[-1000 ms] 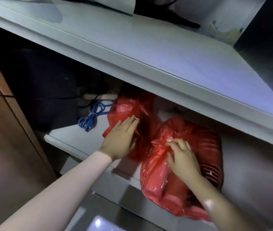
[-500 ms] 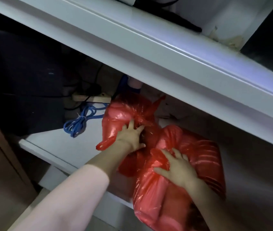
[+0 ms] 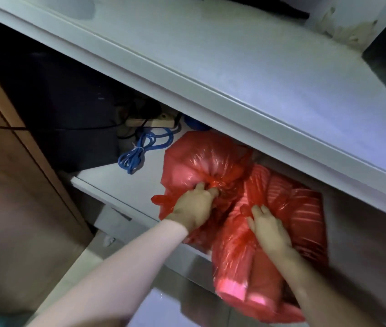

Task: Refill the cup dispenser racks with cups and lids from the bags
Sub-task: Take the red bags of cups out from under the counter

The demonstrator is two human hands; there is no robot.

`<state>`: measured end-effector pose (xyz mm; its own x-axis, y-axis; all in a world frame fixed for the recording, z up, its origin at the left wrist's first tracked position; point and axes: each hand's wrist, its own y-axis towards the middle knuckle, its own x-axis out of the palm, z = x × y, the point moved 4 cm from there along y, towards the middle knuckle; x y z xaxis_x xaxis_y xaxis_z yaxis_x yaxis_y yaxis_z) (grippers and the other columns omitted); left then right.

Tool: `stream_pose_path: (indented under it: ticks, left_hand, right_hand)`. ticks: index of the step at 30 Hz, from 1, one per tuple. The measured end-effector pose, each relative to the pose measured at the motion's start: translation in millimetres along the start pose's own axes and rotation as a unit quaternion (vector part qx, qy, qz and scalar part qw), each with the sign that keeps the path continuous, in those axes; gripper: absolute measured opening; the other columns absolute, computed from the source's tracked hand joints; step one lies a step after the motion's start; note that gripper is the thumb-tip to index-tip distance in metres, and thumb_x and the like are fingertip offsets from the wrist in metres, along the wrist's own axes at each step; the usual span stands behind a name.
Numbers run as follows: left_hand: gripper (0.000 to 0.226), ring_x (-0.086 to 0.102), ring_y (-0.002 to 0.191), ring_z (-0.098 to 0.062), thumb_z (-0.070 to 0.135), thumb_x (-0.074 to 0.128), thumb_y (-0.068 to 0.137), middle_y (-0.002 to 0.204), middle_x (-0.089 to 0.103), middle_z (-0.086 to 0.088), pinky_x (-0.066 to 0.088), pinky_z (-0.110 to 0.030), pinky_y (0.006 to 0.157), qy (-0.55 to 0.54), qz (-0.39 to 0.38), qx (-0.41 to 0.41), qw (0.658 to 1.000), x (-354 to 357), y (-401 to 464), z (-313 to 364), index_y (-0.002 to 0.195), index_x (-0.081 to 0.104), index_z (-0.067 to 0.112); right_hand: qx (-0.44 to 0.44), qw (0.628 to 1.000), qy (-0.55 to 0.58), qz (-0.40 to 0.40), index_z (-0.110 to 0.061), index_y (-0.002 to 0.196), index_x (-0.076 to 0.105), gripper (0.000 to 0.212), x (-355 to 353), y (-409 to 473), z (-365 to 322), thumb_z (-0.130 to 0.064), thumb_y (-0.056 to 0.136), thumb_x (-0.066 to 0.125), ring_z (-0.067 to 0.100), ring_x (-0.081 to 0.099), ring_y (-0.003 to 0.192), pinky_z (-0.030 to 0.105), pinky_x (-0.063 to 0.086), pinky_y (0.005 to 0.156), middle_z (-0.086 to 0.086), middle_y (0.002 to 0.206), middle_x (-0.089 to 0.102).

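— What fills the view?

— A white counter point(image 3: 270, 74) overhanging a lower shelf point(image 3: 126, 185). Two red plastic bags sit on that shelf, touching: the right bag point(image 3: 281, 244) of stacked cups juts past the shelf edge, the left bag point(image 3: 201, 159) lies further in.

— And the hands?

— The left hand point(image 3: 193, 210) curls round the left bag's knotted neck. The right hand point(image 3: 270, 228) lies on the right bag, fingers bent into the plastic.

— Anything smaller?

— A coiled blue cable point(image 3: 140, 153) beside the left bag.
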<state>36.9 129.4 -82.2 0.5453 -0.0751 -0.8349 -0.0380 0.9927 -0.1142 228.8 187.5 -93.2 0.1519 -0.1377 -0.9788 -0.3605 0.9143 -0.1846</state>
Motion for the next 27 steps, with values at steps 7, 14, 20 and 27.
stream_pose_path:
  ticks: [7,14,20,27]
  left_hand:
    - [0.026,0.059,0.098,-0.041,0.029,0.047,0.096,0.120,0.046,-0.012,0.049,-0.043,0.086,-0.007,-0.042,-0.023,0.999,-23.5,-69.8,20.5,0.121,0.052,0.025]
    - [0.018,0.057,0.093,-0.039,0.026,0.051,0.095,0.107,0.047,-0.008,0.049,-0.048,0.079,0.020,-0.016,-0.030,0.999,-71.6,-135.7,57.7,0.112,0.052,0.021]
    - [0.015,0.057,0.092,-0.036,0.022,0.051,0.094,0.110,0.045,-0.005,0.048,-0.044,0.072,0.046,-0.063,-0.021,0.997,-96.5,-200.8,81.9,0.109,0.049,0.023]
    - [0.017,0.056,0.093,-0.036,0.024,0.051,0.093,0.109,0.046,-0.006,0.048,-0.042,0.069,0.053,-0.101,0.102,0.988,-124.8,-242.8,153.9,0.110,0.051,0.021]
  right_hand:
    - [-0.031,0.999,0.031,0.026,-0.006,0.103,0.055,0.027,-49.0,-53.6,-4.0,-0.029,0.090,0.059,0.042,0.065,0.089,0.044,0.049,0.071,0.016,0.102,0.063]
    - [-0.066,0.993,0.041,-0.087,-0.015,0.115,0.049,0.028,-78.5,-132.8,-0.6,-0.034,0.094,0.052,0.032,0.060,0.107,0.036,0.044,0.086,0.006,0.119,0.058]
    - [-0.072,0.977,0.168,-0.113,-0.009,0.107,0.050,0.024,-120.4,-205.8,-12.0,-0.028,0.092,0.055,0.032,0.059,0.103,0.040,0.045,0.084,0.011,0.109,0.056]
    - [0.038,0.983,0.170,-0.064,-0.006,0.101,0.051,0.027,-172.6,-322.5,13.6,-0.029,0.090,0.060,0.035,0.061,0.100,0.043,0.045,0.081,0.014,0.110,0.060]
